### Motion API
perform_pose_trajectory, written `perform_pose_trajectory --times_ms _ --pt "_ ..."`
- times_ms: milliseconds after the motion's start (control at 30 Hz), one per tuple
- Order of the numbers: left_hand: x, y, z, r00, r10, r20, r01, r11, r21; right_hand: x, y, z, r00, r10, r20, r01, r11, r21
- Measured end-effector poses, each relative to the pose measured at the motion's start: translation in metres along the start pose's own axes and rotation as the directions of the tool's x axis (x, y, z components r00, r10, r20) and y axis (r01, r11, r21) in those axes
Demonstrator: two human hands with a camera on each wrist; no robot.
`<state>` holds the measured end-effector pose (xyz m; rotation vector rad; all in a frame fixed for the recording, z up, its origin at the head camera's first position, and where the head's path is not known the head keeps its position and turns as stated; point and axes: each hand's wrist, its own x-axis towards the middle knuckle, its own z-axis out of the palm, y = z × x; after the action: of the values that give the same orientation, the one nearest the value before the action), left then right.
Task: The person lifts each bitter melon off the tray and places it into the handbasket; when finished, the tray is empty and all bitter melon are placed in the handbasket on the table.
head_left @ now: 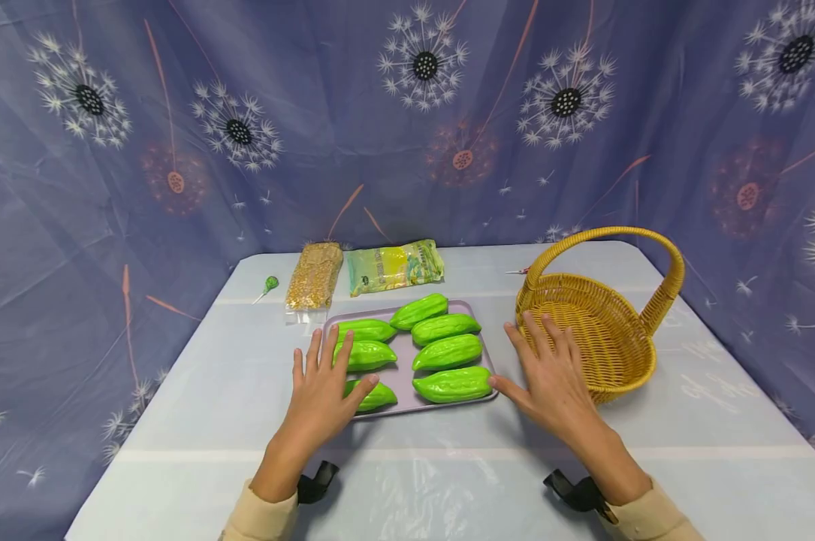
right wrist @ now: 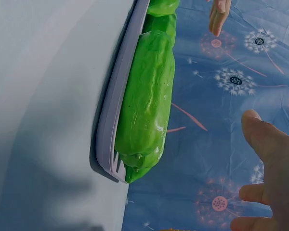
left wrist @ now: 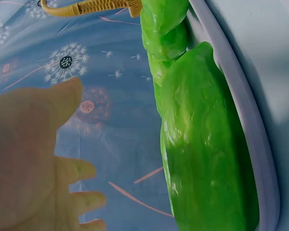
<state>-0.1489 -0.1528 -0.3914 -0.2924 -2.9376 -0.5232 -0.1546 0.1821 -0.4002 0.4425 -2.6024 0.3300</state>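
Note:
Several bright green, ridged bitter melons [head_left: 453, 384] lie on a pale purple tray [head_left: 405, 376] in two rough columns. Over the tray's left side, my left hand [head_left: 321, 398] is spread with straight fingers and holds nothing; it hides parts of the left melons. My right hand [head_left: 557, 379], also spread and holding nothing, is between the tray's right edge and a yellow wicker basket [head_left: 606, 330], its fingertips overlapping the basket's near left side. In the left wrist view, a bitter melon [left wrist: 202, 139] lies beside the left hand [left wrist: 29, 159]. The right wrist view shows the right hand [right wrist: 279, 173] apart from another melon [right wrist: 147, 96].
Behind the tray lie a bag of yellow kernels [head_left: 315, 278] and a green-yellow packet [head_left: 395, 267]. A green lollipop [head_left: 270, 284] is at the far left. A small red-handled item [head_left: 518, 271] lies beside the basket. A dandelion-print curtain [head_left: 353, 135] hangs behind the white table [head_left: 448, 473].

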Motion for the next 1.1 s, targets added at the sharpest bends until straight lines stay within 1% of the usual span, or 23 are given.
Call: perform_pose_trajectory --times_ms 233,400,567,667,800,933,1100 --pt "-0.007 -0.01 -0.005 1.0 0.005 -0.024 -0.007 0.998 -0.068 0.0 -0.001 0.003 0.999 -0.035 -0.029 0.036 0.999 0.034" --pt "-0.013 -0.018 -0.006 0.999 0.022 -0.048 -0.027 0.995 -0.101 0.0 -0.003 0.005 0.997 -0.056 -0.05 0.059 0.997 0.056" --pt "-0.017 -0.026 -0.006 0.995 0.042 -0.089 -0.053 0.991 -0.119 0.0 -0.003 0.007 0.994 -0.074 -0.082 0.081 0.993 0.085" --pt "-0.019 -0.03 -0.007 0.993 0.042 -0.111 -0.057 0.989 -0.137 0.001 -0.003 0.009 0.988 -0.103 -0.113 0.115 0.988 0.1" --pt "-0.022 -0.035 -0.008 0.993 0.022 -0.113 -0.041 0.985 -0.168 0.002 -0.002 0.012 0.979 -0.149 -0.142 0.166 0.98 0.111" --pt "-0.025 -0.041 -0.009 0.995 0.014 -0.094 -0.033 0.98 -0.196 0.002 -0.003 0.015 0.978 -0.164 -0.126 0.182 0.973 0.145" --pt "-0.028 -0.049 -0.008 0.998 0.019 -0.065 -0.034 0.972 -0.234 0.002 -0.007 0.019 0.983 -0.168 -0.069 0.179 0.963 0.203"
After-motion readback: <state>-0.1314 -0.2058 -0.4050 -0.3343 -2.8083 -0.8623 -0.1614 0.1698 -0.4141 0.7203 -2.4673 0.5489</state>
